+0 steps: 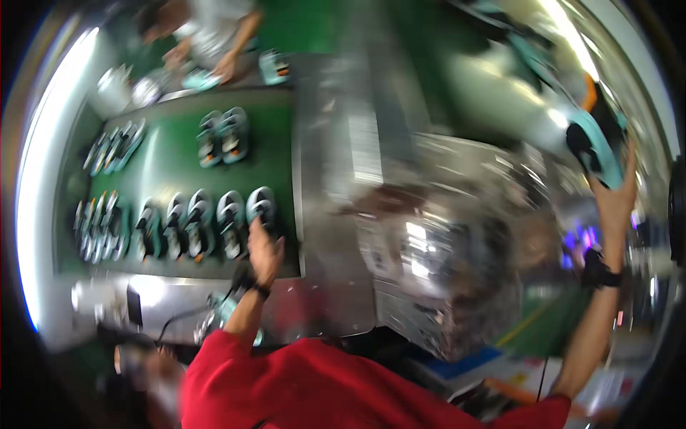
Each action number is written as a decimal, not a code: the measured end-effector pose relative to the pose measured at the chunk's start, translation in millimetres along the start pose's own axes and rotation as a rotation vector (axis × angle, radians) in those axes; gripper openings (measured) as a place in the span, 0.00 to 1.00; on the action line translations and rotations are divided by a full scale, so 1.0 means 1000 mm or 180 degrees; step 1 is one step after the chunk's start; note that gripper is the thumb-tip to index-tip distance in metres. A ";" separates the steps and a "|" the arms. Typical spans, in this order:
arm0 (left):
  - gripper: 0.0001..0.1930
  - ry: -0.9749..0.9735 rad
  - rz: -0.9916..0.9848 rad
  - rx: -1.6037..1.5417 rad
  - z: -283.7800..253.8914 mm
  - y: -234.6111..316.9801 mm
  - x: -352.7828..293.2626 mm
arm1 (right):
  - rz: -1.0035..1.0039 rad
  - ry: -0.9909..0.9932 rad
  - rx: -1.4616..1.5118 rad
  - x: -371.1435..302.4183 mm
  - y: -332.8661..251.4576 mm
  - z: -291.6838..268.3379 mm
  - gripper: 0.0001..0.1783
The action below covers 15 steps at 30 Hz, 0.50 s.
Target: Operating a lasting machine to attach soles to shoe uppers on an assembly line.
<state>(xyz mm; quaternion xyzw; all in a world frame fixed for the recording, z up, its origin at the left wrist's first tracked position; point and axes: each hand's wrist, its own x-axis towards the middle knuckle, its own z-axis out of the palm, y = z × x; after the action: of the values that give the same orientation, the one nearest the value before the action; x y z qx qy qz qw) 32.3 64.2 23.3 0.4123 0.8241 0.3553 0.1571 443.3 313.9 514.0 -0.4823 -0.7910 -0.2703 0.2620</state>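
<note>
At the right end of the near row of shoes, my left hand (pixel 265 252) has its fingers closed on the heel end of a grey and black sneaker (pixel 261 203), which rests on the green belt. Far out to the right, my raised right hand (pixel 616 200) grips another sneaker (pixel 599 146) with a light teal sole and dark parts. That one is tilted, its heel end down in my palm. Dark bands circle both my wrists. Motion smears much of the right side, so finer details there are lost.
Several more sneakers stand in rows on the green belt (pixel 168 161), with a pair (pixel 232 134) farther back. A metal ledge (pixel 329 286) borders it. Across the belt a person (pixel 214 36) handles a teal shoe (pixel 201 79). Blurred clear plastic wrapping (pixel 457 250) fills the middle right.
</note>
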 end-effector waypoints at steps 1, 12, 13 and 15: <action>0.39 -0.0018 0.0336 0.0012 -0.007 0.008 -0.012 | 0.0012 0.0182 0.0108 -0.016 -0.021 -0.026 0.51; 0.33 -0.6187 -0.0260 -0.4179 -0.034 0.319 -0.206 | 0.0015 -0.0304 -0.0813 -0.311 -0.090 -0.210 0.42; 0.33 -0.6556 -0.0182 -0.3962 -0.032 0.332 -0.230 | -0.0180 -0.0058 -0.0977 -0.346 -0.093 -0.213 0.44; 0.33 -0.6913 0.0206 -0.4111 -0.037 0.353 -0.288 | 0.0738 -0.0654 -0.0629 -0.389 -0.119 -0.252 0.44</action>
<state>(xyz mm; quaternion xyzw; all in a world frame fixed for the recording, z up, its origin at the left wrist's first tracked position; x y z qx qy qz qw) 388.2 -36.5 291.5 0.3591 -0.0628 0.1748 0.9146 529.4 -145.6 411.1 -0.6187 -0.7224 -0.2639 0.1607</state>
